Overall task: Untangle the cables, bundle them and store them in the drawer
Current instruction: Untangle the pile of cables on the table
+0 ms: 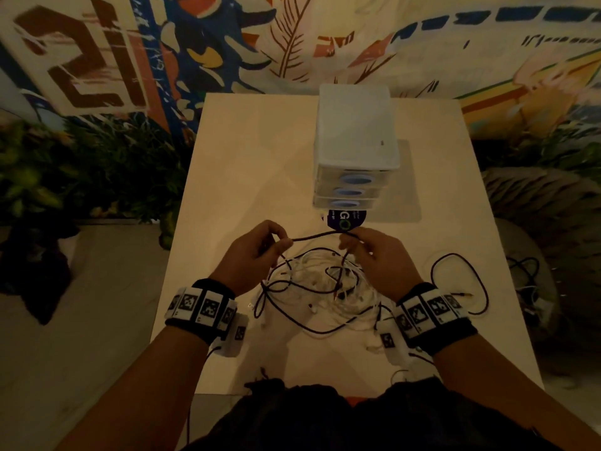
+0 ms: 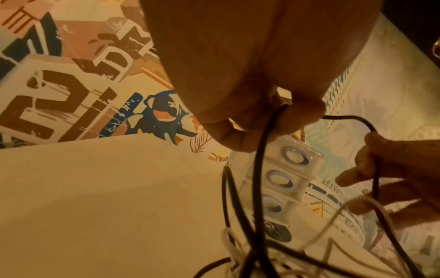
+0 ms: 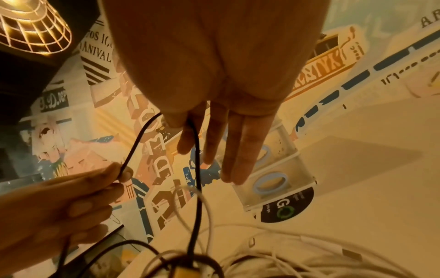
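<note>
A tangle of white and dark cables (image 1: 320,283) lies on the white table (image 1: 247,177) in front of me. My left hand (image 1: 279,244) and right hand (image 1: 349,247) hold one dark cable (image 1: 315,236) stretched between them above the tangle. In the left wrist view my left hand (image 2: 283,112) pinches that dark cable (image 2: 258,169). In the right wrist view thumb and forefinger of my right hand (image 3: 188,124) pinch the dark cable (image 3: 197,169), with the other fingers straight. A white three-drawer unit (image 1: 356,148) with blue handles stands just beyond my hands, all drawers pushed in.
A round dark label (image 1: 346,220) lies at the foot of the drawer unit. One dark cable loop (image 1: 455,278) trails over the table's right side. More cables (image 1: 527,281) lie off the right edge. Plants (image 1: 65,177) stand on the floor at left.
</note>
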Motion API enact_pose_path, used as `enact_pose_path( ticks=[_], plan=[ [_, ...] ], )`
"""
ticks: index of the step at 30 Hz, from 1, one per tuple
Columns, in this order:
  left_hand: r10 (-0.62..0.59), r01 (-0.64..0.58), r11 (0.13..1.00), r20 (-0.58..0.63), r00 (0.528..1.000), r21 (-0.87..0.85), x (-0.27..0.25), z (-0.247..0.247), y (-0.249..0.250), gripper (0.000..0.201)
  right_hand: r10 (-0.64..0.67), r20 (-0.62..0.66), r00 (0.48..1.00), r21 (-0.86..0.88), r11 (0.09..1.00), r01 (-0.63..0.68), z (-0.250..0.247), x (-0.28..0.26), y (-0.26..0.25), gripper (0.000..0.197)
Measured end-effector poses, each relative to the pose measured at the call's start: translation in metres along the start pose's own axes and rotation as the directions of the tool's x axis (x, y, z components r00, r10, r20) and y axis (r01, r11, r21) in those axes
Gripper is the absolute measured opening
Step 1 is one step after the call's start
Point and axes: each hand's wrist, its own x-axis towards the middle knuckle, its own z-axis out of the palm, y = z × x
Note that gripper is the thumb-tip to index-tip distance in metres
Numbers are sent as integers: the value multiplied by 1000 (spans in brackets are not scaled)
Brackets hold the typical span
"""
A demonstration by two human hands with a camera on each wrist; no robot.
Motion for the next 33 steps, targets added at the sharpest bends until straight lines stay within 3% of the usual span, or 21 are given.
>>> enact_pose_path(
  ticks=[5, 9, 11, 13, 15, 17, 20, 22, 25, 29, 33],
  plan=[
    [44, -40, 997, -53, 998, 68, 2, 10, -8, 13, 109, 83, 991, 71, 991, -115, -1, -2, -1, 41],
    [41, -36, 998, -96, 995, 55, 6, 10, -5, 13, 135, 326, 936, -60, 991, -122, 0, -11, 15, 29],
    [38, -33, 997, -82, 996, 64, 8, 10, -4, 14, 141, 260, 955, 9, 989, -149, 5, -17, 16, 26],
    [19, -18, 998, -21, 1000, 57, 8, 14, -2, 20, 150, 89, 985, 111, 981, -159, 8, -18, 7, 23],
    [5, -12, 998, 109, 994, 58, 6, 23, 1, 35, 105, -32, 994, 190, 977, -97, 10, -15, -5, 22],
    [27, -49, 994, 216, 976, 99, 5, 36, 2, 47, -13, -60, 998, 187, 982, 24, 11, -11, -17, 18],
    [6, -60, 976, 250, 968, 207, 8, 49, -1, 33, -140, -96, 985, 121, 981, 151, 9, -8, -21, 23],
    [-3, -70, 962, 266, 964, 265, 10, 50, -4, 23, -127, -184, 975, 108, 983, 148, 7, -7, -13, 23],
    [-11, -58, 953, 223, 975, 298, 8, 40, -7, 36, -106, -278, 955, 47, 991, 124, -3, -8, 5, 29],
    [-67, 47, 942, 47, 997, 331, -1, 13, -22, 50, -47, -263, 964, -119, 993, 16, -28, -8, 31, 28],
    [-139, 125, 959, 38, 990, 254, -23, -1, -41, 64, 33, -265, 964, -205, 975, -89, -41, -8, 50, 27]
  ],
)
